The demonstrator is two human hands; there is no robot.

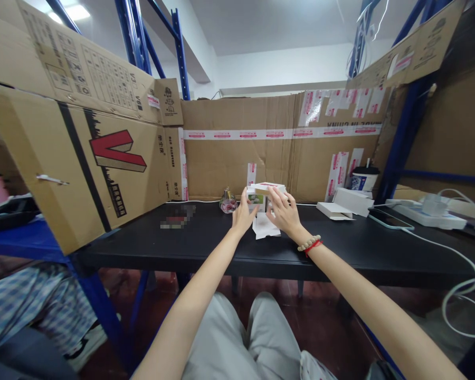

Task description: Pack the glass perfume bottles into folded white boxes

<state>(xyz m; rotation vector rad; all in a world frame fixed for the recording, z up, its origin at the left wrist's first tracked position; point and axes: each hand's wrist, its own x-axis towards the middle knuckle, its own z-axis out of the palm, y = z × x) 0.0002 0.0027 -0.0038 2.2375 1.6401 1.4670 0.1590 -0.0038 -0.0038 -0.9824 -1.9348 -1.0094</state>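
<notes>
Both my hands are around a small white cardboard box (256, 200), which stands over the black table with a green picture on its near side. My left hand (243, 216) grips the box's left side, thumb toward the front. Against its right side and top edge lie the bent fingers of my right hand (284, 212), which wears a beaded bracelet and a red string. Below the box, a white flap or piece of card (266, 228) hangs toward the tabletop; whether it is joined to the box I cannot tell. Just left stands a pinkish glass perfume bottle (227, 202).
Cardboard walls (237, 158) enclose the black table (206, 237). On the right are an opened white box (336, 210), a lidded cup (364, 178), a phone (390, 218) and a power strip (431, 214) with loose white cables. A blurred patch (178, 217) lies left.
</notes>
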